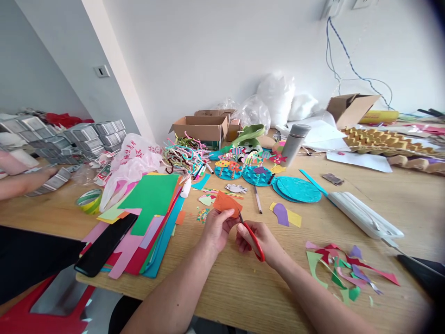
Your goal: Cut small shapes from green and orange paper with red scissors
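Observation:
Near the middle of the table, my left hand [218,228] pinches an orange piece of paper [226,202] by its lower edge. Red-handled scissors [256,242] are held in my right hand [257,240], just to the right. Their dark blades meet the right edge of the orange paper; the tips are partly hidden there. Beyond the paper lie a white fish cutout [236,188] and a pen [257,200]. Small confetti-like bits [203,214] and a pale green cutout [206,199] are to the left of the paper.
Stacked coloured paper [149,199] and a black phone [106,245] lie left. Blue discs [297,189], a grey bottle [295,143], a white power strip [365,215] and paper scraps [347,269] are right. Another person's arm [26,182] reaches in at far left.

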The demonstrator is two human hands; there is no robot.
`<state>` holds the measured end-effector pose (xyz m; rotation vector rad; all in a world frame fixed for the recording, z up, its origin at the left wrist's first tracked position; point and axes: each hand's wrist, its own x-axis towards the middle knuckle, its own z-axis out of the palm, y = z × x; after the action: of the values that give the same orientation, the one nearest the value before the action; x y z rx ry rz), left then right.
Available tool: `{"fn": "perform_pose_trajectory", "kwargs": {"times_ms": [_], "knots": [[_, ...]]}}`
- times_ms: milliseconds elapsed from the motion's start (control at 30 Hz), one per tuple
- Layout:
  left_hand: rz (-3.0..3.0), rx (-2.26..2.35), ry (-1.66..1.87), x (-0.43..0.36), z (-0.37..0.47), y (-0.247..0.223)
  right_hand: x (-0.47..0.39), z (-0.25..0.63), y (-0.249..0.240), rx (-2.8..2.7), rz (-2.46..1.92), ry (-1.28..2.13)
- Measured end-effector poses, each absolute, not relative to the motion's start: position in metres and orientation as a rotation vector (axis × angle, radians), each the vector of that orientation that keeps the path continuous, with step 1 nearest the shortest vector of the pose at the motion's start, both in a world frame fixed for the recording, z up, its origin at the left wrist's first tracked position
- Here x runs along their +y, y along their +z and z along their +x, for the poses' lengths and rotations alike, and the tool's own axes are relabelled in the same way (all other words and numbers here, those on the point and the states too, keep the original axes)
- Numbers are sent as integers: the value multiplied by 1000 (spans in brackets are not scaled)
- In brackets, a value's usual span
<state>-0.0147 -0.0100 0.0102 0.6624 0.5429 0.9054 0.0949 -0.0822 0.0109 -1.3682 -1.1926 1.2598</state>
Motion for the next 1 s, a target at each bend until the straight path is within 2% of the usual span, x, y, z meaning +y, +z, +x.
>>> {"fn": "perform_pose_trajectory", "kwargs": {"times_ms": [1000], "knots": [[724, 623, 937, -12, -14, 11, -82, 98, 6, -1100, -1279, 1404]]}}
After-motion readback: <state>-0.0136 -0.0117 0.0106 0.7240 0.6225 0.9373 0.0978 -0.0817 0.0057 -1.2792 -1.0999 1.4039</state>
